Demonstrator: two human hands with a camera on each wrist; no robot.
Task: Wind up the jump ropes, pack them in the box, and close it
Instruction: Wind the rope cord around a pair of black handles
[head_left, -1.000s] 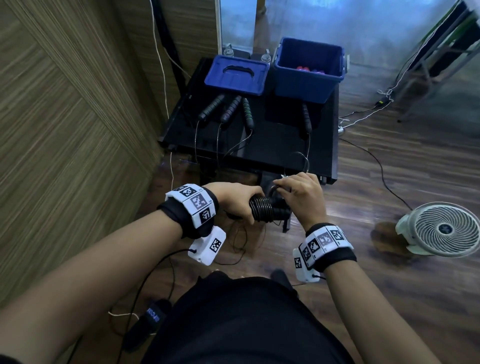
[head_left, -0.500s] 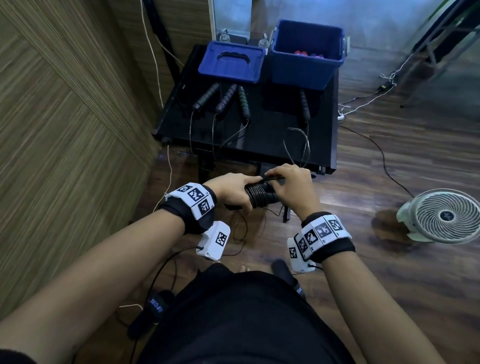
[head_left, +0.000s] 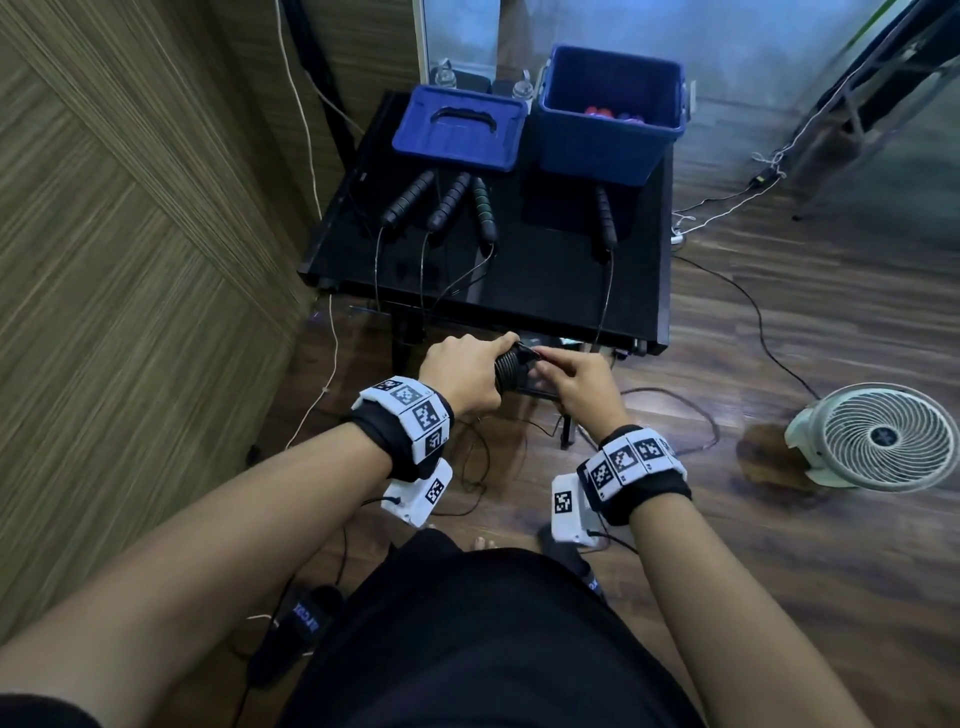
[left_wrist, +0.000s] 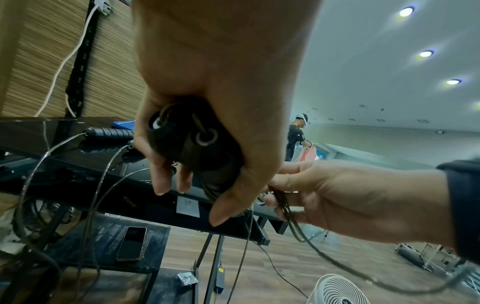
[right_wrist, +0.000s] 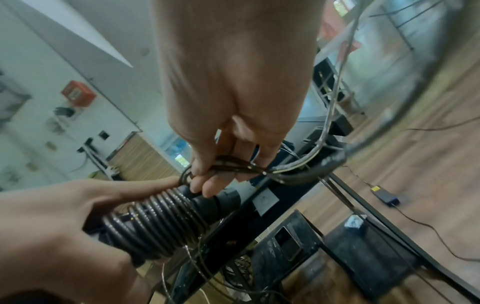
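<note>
I see the black jump-rope handle bundle wrapped in tight coils of dark cable (head_left: 511, 368) held in mid-air just off the near edge of the glossy black table (head_left: 545, 291), at 6 o'clock from the tabletop's centre. My left hand (head_left: 462, 374) grips the bundle with fingers and thumb curled fully round it; in the left wrist view both handle end caps (left_wrist: 197, 139) show inside the fist. My right hand (head_left: 582, 387) sits at 3 o'clock of the bundle, touching it, with thumb and fingers (right_wrist: 207, 181) pinched on several loose strands of the cable (right_wrist: 233, 164). The free cable runs from that pinch up over the table edge to one black ribbed handle (head_left: 605, 215) lying alone at 1 o'clock.

Three more black ribbed handles (head_left: 447, 205) lie fanned at 11 o'clock, their cables draped over the near edge. Behind them rests the blue plastic lid with a moulded grip (head_left: 460, 130); at 1 o'clock stands the open blue plastic box (head_left: 608, 140), against the far edge, with red items inside.

Wood-plank floor (head_left: 779, 322) lies open at 3 o'clock, crossed by thin wires. A white round floor fan (head_left: 878, 436) stands at 4 o'clock, well apart. A striped wood-panel wall (head_left: 130, 260) runs close along 9 o'clock.
</note>
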